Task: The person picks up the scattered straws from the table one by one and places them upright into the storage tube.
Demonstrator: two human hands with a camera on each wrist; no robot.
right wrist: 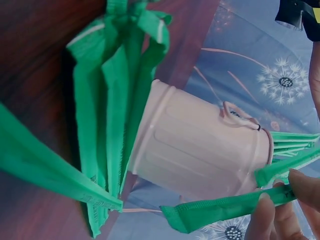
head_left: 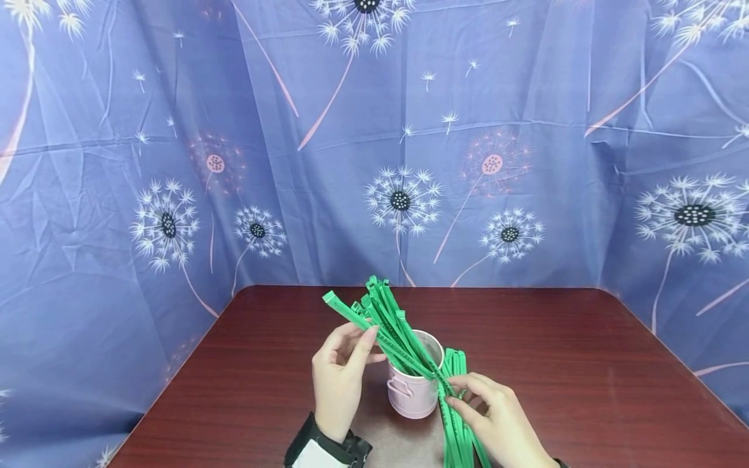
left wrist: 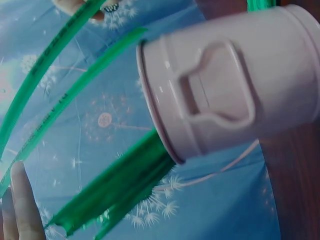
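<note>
A small pale pink pail [head_left: 415, 398] with a side handle stands on the table, holding a bunch of long, slim green packets [head_left: 383, 305] that lean left out of its mouth. My left hand [head_left: 339, 383], left of the pail, pinches a long green packet [head_left: 344, 308] near its upper end. Lower right, my right hand [head_left: 497, 413] pinches a green packet [right wrist: 215, 207] between thumb and fingers, before the pail's rim. Dark print runs along two packets [left wrist: 52, 55] in the left wrist view. What the packets contain is hidden.
More green packets [head_left: 459, 432] lie in a bundle on the reddish-brown table [head_left: 585, 377], right of the pail and under the right hand. A blue cloth [head_left: 328, 214] with dandelion prints hangs behind and at both sides. A black band [head_left: 345, 448] circles the left wrist.
</note>
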